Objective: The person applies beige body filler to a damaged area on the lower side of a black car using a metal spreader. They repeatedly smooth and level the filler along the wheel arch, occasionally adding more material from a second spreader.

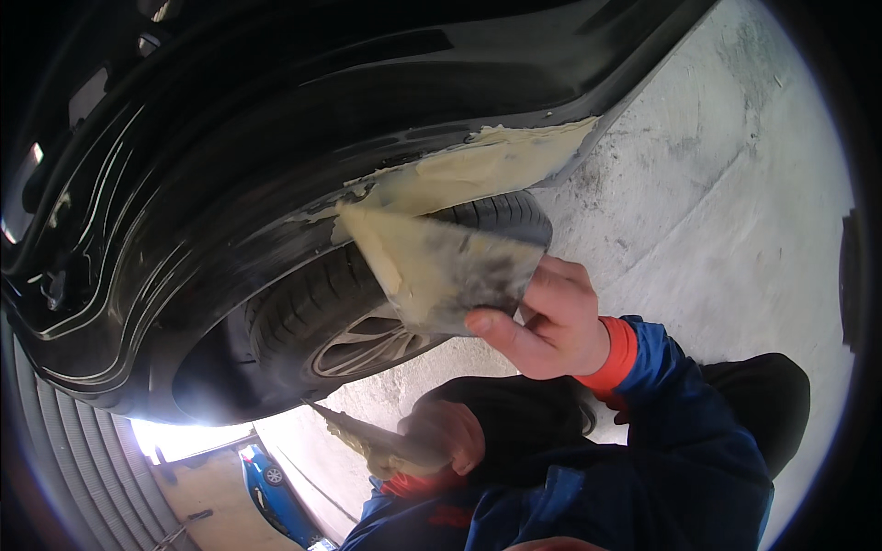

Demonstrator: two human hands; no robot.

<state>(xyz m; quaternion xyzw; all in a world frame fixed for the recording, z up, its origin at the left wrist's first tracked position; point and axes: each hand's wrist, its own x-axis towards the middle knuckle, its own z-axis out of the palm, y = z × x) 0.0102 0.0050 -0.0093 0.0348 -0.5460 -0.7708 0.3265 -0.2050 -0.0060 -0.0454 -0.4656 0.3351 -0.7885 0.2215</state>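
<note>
My right hand [551, 321] grips a flat spreader [441, 266] smeared with cream-coloured putty, thumb on its face. Its upper-left corner is at the black car's wheel arch [211, 174], where uneven cream putty [505, 165] runs along the lower edge; whether it touches is unclear. Behind the spreader sits the tyre [285, 312] with its alloy rim [358, 344]. Lower down, my left hand [441, 427] is closed on a second flat tool [377, 441] loaded with putty, reaching up toward the bottom of the tyre.
Pale, stained concrete floor [717, 184] lies to the right of the car. My dark-trousered leg [763, 404] is folded at lower right. At lower left are grey corrugated slats [73, 441], a bright opening [193, 441] and a small blue car [276, 496] farther off.
</note>
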